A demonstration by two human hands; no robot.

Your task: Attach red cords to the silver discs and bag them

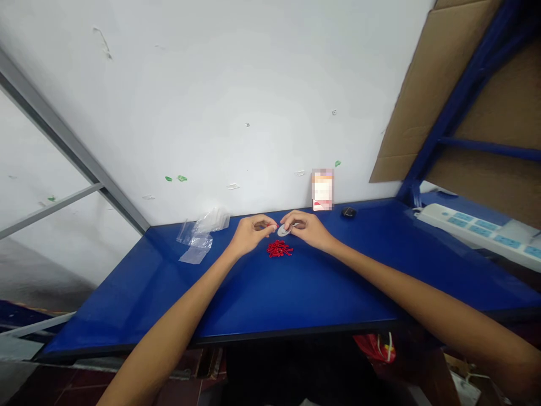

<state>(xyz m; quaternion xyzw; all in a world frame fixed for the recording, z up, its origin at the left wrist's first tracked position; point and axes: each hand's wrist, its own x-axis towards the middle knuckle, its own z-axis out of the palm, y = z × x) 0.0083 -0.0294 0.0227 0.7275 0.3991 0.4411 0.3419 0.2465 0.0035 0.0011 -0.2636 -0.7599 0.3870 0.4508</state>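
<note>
Above the blue table [236,304], my left hand [252,232] is closed in a pinch on a small red piece [277,226], whose exact kind is too small to make out. Facing it, my right hand [307,229] grips a flat, pale grey round disc [283,230] between thumb and fingers. The fingertips of both hands are close together, and the red piece is near the disc's left edge. Just in front of the hands lies a loose pile of short red cord-like pieces [279,249] with small shiny spots.
Clear plastic bags [200,239] lie to the left. Against the white wall [253,84] at the back stands a small blurred box [323,189], with a black object [349,212] beside it. A white power strip [477,228] sits at the right, near the blue metal frame [448,113].
</note>
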